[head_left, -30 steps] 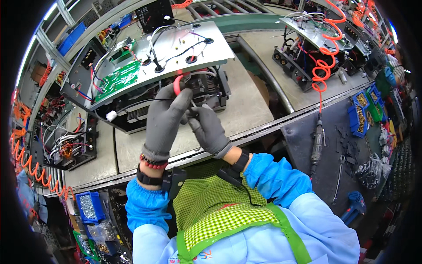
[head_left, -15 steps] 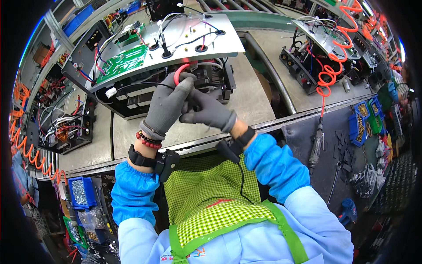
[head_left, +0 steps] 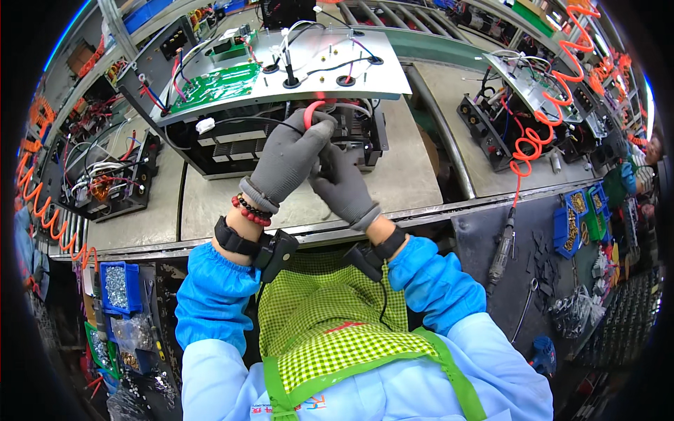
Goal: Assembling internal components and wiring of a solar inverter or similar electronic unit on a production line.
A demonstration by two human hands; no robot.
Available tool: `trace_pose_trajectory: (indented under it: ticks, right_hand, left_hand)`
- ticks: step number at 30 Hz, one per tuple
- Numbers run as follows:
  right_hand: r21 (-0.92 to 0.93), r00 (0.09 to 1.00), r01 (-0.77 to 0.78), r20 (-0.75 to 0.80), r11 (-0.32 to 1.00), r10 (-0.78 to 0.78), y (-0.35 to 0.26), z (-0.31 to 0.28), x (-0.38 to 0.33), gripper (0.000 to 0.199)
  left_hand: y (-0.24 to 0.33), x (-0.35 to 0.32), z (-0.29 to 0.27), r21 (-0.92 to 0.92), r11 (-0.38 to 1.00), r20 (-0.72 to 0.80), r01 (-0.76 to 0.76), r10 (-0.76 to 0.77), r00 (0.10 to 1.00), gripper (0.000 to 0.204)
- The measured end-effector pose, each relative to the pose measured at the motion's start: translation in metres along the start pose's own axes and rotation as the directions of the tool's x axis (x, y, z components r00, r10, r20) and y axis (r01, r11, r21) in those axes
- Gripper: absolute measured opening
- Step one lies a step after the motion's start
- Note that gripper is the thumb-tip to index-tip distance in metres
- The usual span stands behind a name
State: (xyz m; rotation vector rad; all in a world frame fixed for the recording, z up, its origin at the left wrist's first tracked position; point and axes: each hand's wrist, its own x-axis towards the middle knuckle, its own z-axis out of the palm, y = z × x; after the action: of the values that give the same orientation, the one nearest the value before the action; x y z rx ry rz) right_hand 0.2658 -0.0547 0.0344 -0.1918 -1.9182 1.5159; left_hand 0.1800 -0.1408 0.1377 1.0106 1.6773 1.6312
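In front of me stands a black machine chassis with a silver metal plate across its top, tilted. My left hand, in a grey glove, is closed round a thick red cable that comes out below the plate's front edge. Just to the right and lower is my right hand, also gloved. Its fingers are curled upward beside the left hand's fingertips; whatever they pinch is hidden. The plate carries a green circuit board and wires through black grommets. A white connector on a black wire hangs by the chassis.
Another open chassis stands at left, a third at right. A coiled orange air hose leads down to a power screwdriver. Blue screw bins flank me. A wrench lies on the dark right surface.
The whole scene has shifted slightly right and down in view. My right hand has turned, its fingers now pointing more upward beneath the left. The left hand keeps hold of the red cable.
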Motion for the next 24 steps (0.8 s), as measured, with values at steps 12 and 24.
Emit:
trace_pose_trajectory:
  ticks: [12, 24]
  right_hand:
    - [-0.086, 0.971, 0.207, -0.099, 0.975, -0.215, -0.014, 0.006, -0.021, 0.074]
    - [-0.127, 0.978, 0.124, 0.183, 0.984, -0.1, -0.01, -0.032, -0.011, 0.069]
  left_hand:
    - [-0.003, 0.001, 0.001, -0.004, 1.0, 0.026, -0.012, 0.012, 1.0, 0.023]
    - [-0.013, -0.003, 0.002, -0.118, 0.993, 0.022, 0.005, -0.003, 1.0, 0.026]
